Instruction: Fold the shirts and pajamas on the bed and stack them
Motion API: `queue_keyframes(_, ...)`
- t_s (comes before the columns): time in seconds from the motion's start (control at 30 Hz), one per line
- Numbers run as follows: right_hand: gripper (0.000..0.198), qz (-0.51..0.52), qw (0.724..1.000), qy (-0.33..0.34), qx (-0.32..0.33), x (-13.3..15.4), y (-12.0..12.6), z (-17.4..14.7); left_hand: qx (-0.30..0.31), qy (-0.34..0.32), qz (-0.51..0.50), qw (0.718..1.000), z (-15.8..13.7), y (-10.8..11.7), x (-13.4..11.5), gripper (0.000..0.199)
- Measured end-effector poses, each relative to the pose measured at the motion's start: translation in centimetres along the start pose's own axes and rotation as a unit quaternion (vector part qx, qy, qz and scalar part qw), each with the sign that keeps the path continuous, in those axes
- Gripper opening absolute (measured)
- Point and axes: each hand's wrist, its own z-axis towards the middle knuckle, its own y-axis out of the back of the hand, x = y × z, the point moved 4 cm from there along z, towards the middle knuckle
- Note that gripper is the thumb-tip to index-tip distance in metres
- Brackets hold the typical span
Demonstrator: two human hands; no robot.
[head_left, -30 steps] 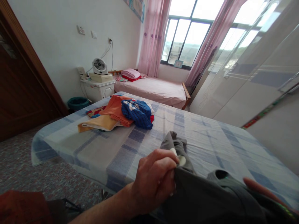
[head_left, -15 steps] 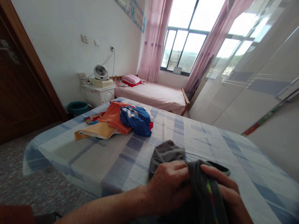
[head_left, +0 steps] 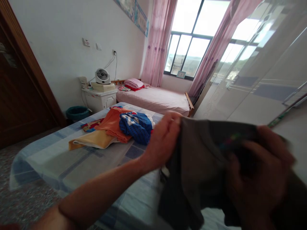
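A dark grey garment (head_left: 201, 159) hangs stretched between my two hands above the bed, its lower folds dangling over the sheet. Its top edge is pulled nearly straight, and a small rainbow-coloured strip shows near the right end. My left hand (head_left: 165, 137) grips the upper left corner with fingers closed. On the other side, my right hand (head_left: 261, 172), dark and blurred, is closed on the right part of the top edge. Whether the garment is shorts or a top I cannot tell.
On the checked blue-and-white sheet (head_left: 96, 169) lie a blue jersey (head_left: 136, 127), an orange cloth (head_left: 112, 124) and a folded yellow cloth (head_left: 93, 139). Beyond are a pink bed (head_left: 155, 95), a nightstand (head_left: 100, 99) with a fan (head_left: 102, 75), and a bin (head_left: 77, 112). A glossy wardrobe (head_left: 251, 83) stands right.
The grey garment has been lifted off the sheet and spread. My left hand has moved up and left, my right hand up and right, so they are farther apart.
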Motion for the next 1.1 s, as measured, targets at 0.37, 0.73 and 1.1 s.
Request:
queue_keyframes(0.37,0.054,-0.06,0.944,0.007,0.325,-9.2,-5.7,-7.1,-0.001,-0.023,0.396,0.918,-0.7,8.9,11.8,0.035)
queue_keyframes(0.73,0.02,0.067,0.931,-0.012,0.358,-5.0,-8.9,-8.0,0.164,-0.062,0.524,0.834,-2.9,5.4,12.1,0.019)
queue_keyframes(1.1,0.024,0.364,0.864,-0.312,0.153,-7.1,-6.4,-2.2,-0.005,0.111,0.085,0.99,-0.2,8.1,7.9,0.028)
